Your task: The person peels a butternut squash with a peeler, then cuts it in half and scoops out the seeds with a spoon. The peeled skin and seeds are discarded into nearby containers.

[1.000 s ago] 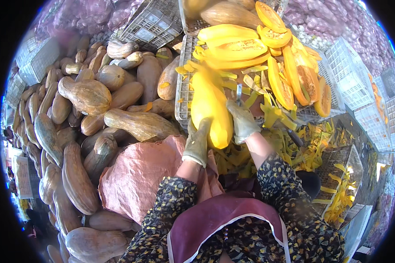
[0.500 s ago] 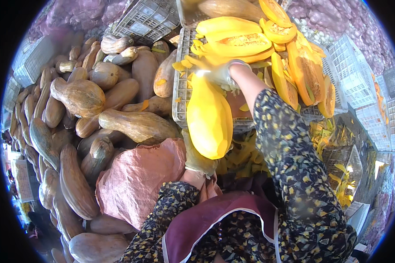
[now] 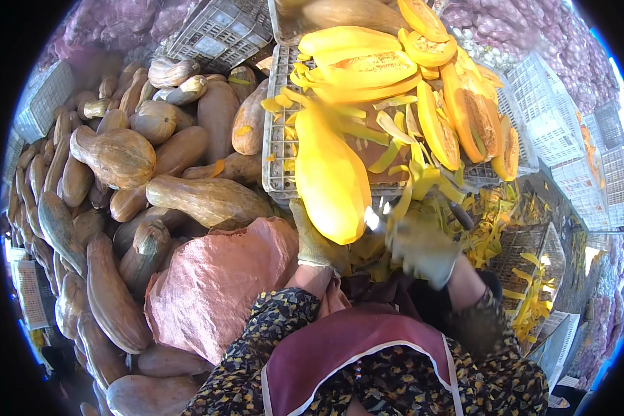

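Note:
A peeled yellow squash [image 3: 331, 173] lies lengthwise in front of me, its far end on the plastic crate [image 3: 274, 159]. My left hand [image 3: 319, 239], in a dirty work glove, is closed against its near left side and steadies it. To the right of the squash's near end, my gloved right hand [image 3: 423, 246] is smeared by motion. It is closed on what looks like a peeler, whose shiny blade [image 3: 373, 220] glints beside the squash; its handle is hidden. Strips of yellow-green peel [image 3: 423, 177] hang and lie just beyond this hand.
Halved squashes [image 3: 367, 68] with seeds showing lie on the far crates. Unpeeled tan squashes [image 3: 114, 156] are heaped on the left, with a pink sack [image 3: 222, 281] before them. Peelings [image 3: 496, 229] fill the area at right, near stacked white crates [image 3: 544, 104]. Purple net sacks [image 3: 527, 31] stand behind.
My right hand has come back from the squash's far end to beside its near end. The left hand still holds the squash, which has tilted slightly. The view has shifted a little.

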Demonstrator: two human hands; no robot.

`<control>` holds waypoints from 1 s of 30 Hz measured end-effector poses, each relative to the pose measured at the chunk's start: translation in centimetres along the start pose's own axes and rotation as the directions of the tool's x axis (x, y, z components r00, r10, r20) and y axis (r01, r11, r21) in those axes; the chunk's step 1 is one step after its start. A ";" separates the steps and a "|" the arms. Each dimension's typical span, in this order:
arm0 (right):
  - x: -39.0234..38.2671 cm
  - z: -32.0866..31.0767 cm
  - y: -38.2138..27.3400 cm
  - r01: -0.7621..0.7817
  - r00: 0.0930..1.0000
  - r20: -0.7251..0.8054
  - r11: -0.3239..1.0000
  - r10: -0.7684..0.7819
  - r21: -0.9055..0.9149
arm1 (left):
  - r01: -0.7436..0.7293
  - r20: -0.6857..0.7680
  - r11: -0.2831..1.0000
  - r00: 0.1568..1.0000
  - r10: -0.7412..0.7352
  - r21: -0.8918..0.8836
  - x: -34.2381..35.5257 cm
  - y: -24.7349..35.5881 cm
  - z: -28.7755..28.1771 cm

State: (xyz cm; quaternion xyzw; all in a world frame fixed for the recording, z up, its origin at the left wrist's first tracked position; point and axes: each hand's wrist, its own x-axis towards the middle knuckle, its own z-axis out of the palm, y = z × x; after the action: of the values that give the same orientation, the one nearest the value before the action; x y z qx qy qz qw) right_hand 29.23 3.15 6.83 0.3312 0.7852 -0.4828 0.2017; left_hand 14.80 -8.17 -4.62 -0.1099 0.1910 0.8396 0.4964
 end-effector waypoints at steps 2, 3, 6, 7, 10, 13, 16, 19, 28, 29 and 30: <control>4.2 -4.5 -2.6 0.049 0.988 -0.137 0.990 -0.067 -0.131 | -0.040 -0.048 0.999 0.998 0.040 0.017 -0.1 -0.2 0.3; 6.9 -6.4 -4.6 0.008 0.987 -0.159 0.989 -0.031 -0.146 | -0.052 -0.088 0.998 0.995 0.054 0.026 -0.2 -0.3 0.5; 15.5 -8.9 -11.0 -0.122 0.991 -0.099 0.917 0.091 -0.380 | -0.055 -0.139 0.996 0.988 0.065 0.074 -0.7 -0.5 1.0; 17.5 -9.2 -12.6 -0.104 0.994 -0.075 0.849 0.076 -0.518 | -0.052 -0.141 0.995 0.988 0.063 0.080 -0.8 -0.5 1.2; 17.5 -9.4 -14.2 -0.213 0.974 -0.044 0.823 0.224 -0.526 | -0.011 -0.148 0.999 0.989 0.018 0.044 -0.9 -0.3 1.6; 10.0 -8.1 -11.0 0.158 0.987 0.154 0.564 -0.056 -0.811 | 0.002 -0.145 1.000 0.989 -0.003 -0.008 -0.7 -0.3 1.8; 0.6 -3.0 -5.3 -0.161 0.987 -0.080 0.878 0.140 -0.450 | 0.002 -0.166 1.000 0.986 -0.002 0.001 -0.4 -0.8 1.8; -2.9 1.0 -0.8 -0.015 0.982 0.159 0.881 0.102 -0.473 | 0.014 -0.155 0.999 0.988 -0.008 0.037 -0.2 -0.9 1.6; 10.1 -2.2 -1.9 0.114 0.680 -0.363 0.580 -0.637 -0.806 | -0.068 -0.046 0.982 0.996 0.077 0.178 0.7 0.1 0.4; 11.7 -1.8 -1.9 0.121 0.772 -0.404 0.737 -0.491 -0.665 | -0.045 -0.054 0.976 0.997 0.057 0.212 0.8 0.1 0.2; 12.6 -1.0 -1.4 0.148 0.716 -0.466 0.765 -0.520 -0.627 | -0.028 -0.099 0.971 0.994 0.053 0.238 0.8 0.3 0.0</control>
State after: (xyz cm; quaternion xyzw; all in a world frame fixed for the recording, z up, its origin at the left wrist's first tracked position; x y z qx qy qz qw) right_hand 19.40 7.71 0.18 0.2428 0.9582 -0.1313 -0.0748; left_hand 14.18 -7.67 -4.87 -0.0900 0.3174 0.8141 0.4779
